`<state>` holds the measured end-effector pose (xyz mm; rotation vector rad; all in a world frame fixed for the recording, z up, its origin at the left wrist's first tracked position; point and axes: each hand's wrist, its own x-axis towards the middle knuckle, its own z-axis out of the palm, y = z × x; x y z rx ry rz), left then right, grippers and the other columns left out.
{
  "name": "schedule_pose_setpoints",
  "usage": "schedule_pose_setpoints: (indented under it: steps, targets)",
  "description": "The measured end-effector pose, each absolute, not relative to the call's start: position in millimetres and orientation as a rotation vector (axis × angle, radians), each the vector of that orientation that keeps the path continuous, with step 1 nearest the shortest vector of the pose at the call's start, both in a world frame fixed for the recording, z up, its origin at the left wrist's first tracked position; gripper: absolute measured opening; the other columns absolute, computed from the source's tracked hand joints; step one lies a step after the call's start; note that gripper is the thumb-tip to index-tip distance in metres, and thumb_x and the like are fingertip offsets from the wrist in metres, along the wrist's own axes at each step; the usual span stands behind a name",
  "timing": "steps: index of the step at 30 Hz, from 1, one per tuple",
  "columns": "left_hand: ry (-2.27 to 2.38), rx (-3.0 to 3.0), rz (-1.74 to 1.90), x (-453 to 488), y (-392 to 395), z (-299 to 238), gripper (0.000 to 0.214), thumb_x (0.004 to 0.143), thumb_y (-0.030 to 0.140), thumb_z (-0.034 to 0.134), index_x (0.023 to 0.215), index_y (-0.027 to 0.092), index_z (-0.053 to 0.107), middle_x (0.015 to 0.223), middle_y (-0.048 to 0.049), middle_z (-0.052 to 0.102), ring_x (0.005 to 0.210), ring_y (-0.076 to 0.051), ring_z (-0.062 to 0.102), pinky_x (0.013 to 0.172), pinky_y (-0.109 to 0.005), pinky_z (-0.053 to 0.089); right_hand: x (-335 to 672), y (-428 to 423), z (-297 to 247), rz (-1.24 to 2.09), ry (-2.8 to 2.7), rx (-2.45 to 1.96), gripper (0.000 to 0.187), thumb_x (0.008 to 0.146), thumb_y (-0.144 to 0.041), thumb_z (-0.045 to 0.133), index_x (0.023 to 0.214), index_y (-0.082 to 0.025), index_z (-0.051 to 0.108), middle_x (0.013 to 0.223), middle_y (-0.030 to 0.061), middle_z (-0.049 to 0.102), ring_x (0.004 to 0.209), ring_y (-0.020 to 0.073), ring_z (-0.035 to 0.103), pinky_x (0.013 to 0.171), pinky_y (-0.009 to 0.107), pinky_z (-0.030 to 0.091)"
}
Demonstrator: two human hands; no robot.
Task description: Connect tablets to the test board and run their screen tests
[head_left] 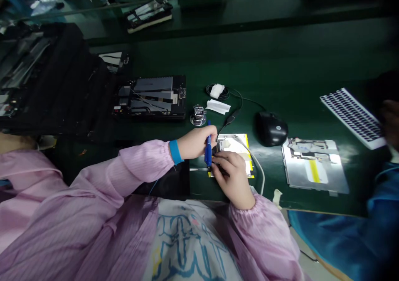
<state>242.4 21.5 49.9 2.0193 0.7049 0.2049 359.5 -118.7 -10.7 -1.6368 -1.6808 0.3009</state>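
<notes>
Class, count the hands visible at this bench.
3: the person's left hand gripping a blue pen, their right hand over a yellow-edged plate, and a co-worker's blurred hand at the right edge.

Blue-handled tool (208, 150) over silver metal plate (237, 144)
Tool is held near-vertical, tip down, with the tip hidden behind fingers at the plate's left side. Plate lies flat, with yellow tape (247, 148) along its right edge and part of its lower edge. A small dark component (215, 150) sits at the plate's left side, partly hidden.
</notes>
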Motion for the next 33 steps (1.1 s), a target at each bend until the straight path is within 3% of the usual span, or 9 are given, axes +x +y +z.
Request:
schedule_pose_setpoints:
  steps: [5, 12, 18, 33]
  targets:
    - [0.792, 2.172, 0.117, 230.9, 23.4, 48.4, 0.016, 0.081, 0.020, 0.052, 0.070, 0.019, 0.041, 0.063, 0.0036, 0.050, 0.058, -0.011, 0.045, 0.059, -0.024, 0.032, 359.9, -118.9, -10.3, 0.324, -1.656, -1.654, 0.013, 0.087, -0.021, 0.056, 0.095, -0.021, 0.066, 0.099, 0.0071, 0.064, 0.095, 0.0228, 0.057, 0.083, 0.042, 0.044]
    - [0.985, 2.387, -0.049, 235.5, 9.5, 41.4, 0.009, 0.080, 0.011, 0.048, 0.076, 0.019, 0.049, 0.071, -0.0009, 0.064, 0.069, -0.017, 0.059, 0.070, -0.029, 0.037, 358.9, -120.6, -10.7, 0.308, -1.676, -1.697, 0.018, 0.086, -0.023, 0.055, 0.102, -0.022, 0.064, 0.109, 0.0107, 0.057, 0.104, 0.0271, 0.054, 0.086, 0.047, 0.045]
    - [1.015, 2.469, -0.110, 237.6, 5.7, 37.8, 0.010, 0.081, 0.011, 0.047, 0.082, 0.018, 0.053, 0.073, -0.0030, 0.065, 0.075, -0.022, 0.063, 0.076, -0.035, 0.039, 354.6, -121.7, -10.0, 0.358, -1.716, -1.672, 0.030, 0.082, -0.023, 0.059, 0.112, -0.023, 0.058, 0.116, 0.0126, 0.051, 0.109, 0.0302, 0.050, 0.094, 0.054, 0.042]
    - [0.968, 2.586, -0.217, 240.1, -0.1, 43.4, 0.011, 0.083, 0.011, 0.044, 0.084, 0.017, 0.053, 0.076, -0.0052, 0.065, 0.078, -0.023, 0.062, 0.073, -0.036, 0.038, 354.6, -121.6, -11.5, 0.370, -1.706, -1.675, 0.030, 0.082, -0.023, 0.059, 0.112, -0.022, 0.059, 0.116, 0.0133, 0.051, 0.108, 0.0306, 0.050, 0.094, 0.055, 0.042]
